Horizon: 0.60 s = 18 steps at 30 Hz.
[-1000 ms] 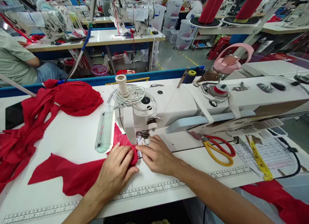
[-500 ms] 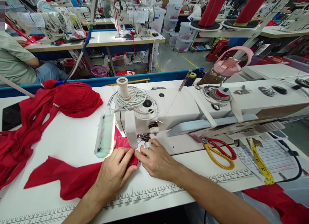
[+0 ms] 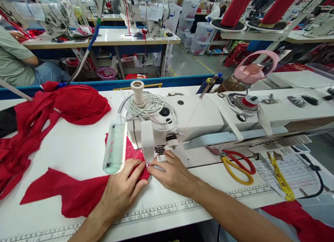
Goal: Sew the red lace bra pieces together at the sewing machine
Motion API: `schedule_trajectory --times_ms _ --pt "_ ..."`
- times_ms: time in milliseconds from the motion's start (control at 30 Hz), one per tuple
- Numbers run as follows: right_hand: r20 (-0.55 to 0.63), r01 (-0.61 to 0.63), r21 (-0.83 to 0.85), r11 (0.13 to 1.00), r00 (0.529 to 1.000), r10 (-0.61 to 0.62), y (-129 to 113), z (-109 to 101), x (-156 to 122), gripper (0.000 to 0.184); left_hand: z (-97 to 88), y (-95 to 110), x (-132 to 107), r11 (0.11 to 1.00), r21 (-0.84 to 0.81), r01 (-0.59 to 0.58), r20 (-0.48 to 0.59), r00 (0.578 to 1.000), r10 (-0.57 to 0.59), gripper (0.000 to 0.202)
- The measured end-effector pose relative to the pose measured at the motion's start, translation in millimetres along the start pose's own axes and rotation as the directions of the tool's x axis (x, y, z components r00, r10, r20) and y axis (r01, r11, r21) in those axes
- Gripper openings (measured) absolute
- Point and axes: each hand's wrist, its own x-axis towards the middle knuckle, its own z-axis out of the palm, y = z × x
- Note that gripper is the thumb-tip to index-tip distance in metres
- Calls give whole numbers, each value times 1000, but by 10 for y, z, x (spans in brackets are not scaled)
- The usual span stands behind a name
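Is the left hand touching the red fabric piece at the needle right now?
Touching. The head view shows the left hand lying flat on the red fabric piece, fingers pressing its edge beside the sewing machine.

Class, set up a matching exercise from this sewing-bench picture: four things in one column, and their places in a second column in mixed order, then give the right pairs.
Things:
1. scissors
2. white cord
3. red fabric piece
4. yellow tape measure

Places:
A. coiled on top of the sewing machine
B. flat under the left hand, by the needle
C. on the table, right of the right hand
D. near the table's right edge, over a printed sheet

Pairs: 1-C, 2-A, 3-B, 4-D
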Motion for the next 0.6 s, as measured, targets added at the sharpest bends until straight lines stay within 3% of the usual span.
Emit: schedule_trajectory --times_ms 267,600 --pt "-44 31 -20 999 999 -32 -51 -45 1 21 -18 -8 -15 1000 19 -17 12 1000 17 36" --pt "-8 15 -26 1000 1000 -15 -32 -31 -12 21 -22 -12 -22 999 -16 28 18 999 -27 34"
